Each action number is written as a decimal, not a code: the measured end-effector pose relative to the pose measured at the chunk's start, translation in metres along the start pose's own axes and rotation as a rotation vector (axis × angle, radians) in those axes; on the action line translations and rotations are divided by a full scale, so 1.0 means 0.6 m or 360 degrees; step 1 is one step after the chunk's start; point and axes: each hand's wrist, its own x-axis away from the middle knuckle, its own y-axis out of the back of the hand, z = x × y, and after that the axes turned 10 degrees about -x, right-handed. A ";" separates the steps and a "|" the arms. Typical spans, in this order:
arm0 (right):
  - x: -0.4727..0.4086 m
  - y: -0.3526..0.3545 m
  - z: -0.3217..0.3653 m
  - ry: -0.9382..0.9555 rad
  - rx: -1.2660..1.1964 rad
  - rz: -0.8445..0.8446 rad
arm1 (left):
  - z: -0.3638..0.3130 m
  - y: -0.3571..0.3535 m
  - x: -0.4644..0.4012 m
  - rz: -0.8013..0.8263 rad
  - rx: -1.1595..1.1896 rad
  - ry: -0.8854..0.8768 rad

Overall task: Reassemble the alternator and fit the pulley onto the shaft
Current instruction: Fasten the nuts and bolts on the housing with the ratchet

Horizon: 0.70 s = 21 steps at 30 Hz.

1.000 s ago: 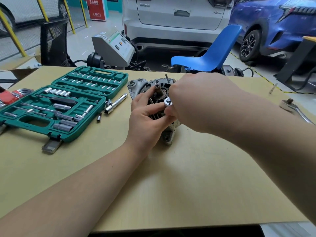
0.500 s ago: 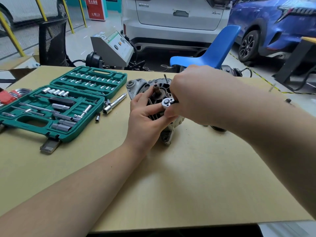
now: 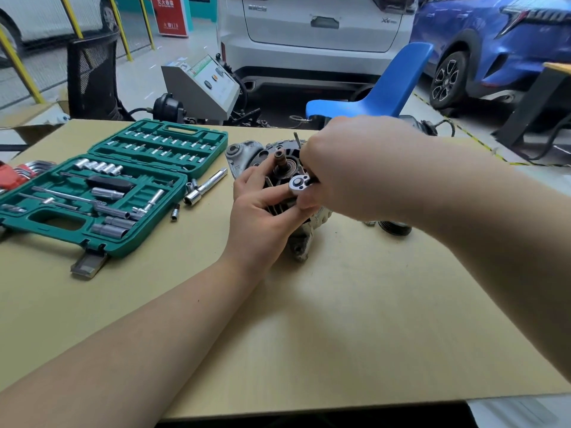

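Observation:
The grey alternator (image 3: 247, 154) lies on the wooden table (image 3: 340, 319), its bare shaft (image 3: 280, 160) pointing up toward me. My left hand (image 3: 262, 214) grips the alternator's near left side, with the thumb up by the ratchet head. My right hand (image 3: 355, 168) holds a small ratchet wrench (image 3: 299, 183) whose chrome head sits on the housing just right of the shaft. The handle is hidden in my fist. The black ribbed pulley (image 3: 395, 227) lies on the table behind my right forearm, partly hidden.
An open green socket set case (image 3: 123, 193) fills the table's left side. Loose sockets and an extension bar (image 3: 205, 187) lie between it and the alternator. Red-handled hex keys (image 3: 18, 174) sit at the far left edge. A blue chair (image 3: 380, 94) stands behind the table.
My right hand swung the ratchet handle away and to the left, uncovering the pulley behind my forearm. My left hand kept its grip on the alternator.

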 end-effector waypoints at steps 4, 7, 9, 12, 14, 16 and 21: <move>0.002 -0.011 0.011 -0.0043 0.0008 0.0026 | 0.000 -0.002 -0.001 -0.0042 0.0050 -0.0009; -0.009 -0.002 -0.005 0.0001 -0.0025 0.0081 | 0.002 0.000 -0.002 0.0003 0.0085 0.0009; -0.012 0.009 -0.015 0.0049 -0.0098 0.0170 | 0.003 0.000 -0.002 0.0009 0.0096 0.0015; -0.004 0.012 -0.011 0.0060 -0.0050 0.0112 | 0.004 0.001 -0.003 0.0002 0.0053 -0.0017; 0.001 0.004 0.002 0.0031 0.0066 0.0004 | 0.004 0.001 -0.003 -0.0016 0.0016 -0.0025; 0.004 -0.006 0.017 0.0006 0.0073 -0.0008 | 0.002 0.001 -0.003 -0.0040 0.0013 -0.0018; -0.004 -0.001 0.013 0.0028 0.0022 0.0087 | 0.001 0.002 -0.003 -0.0015 0.0051 0.0007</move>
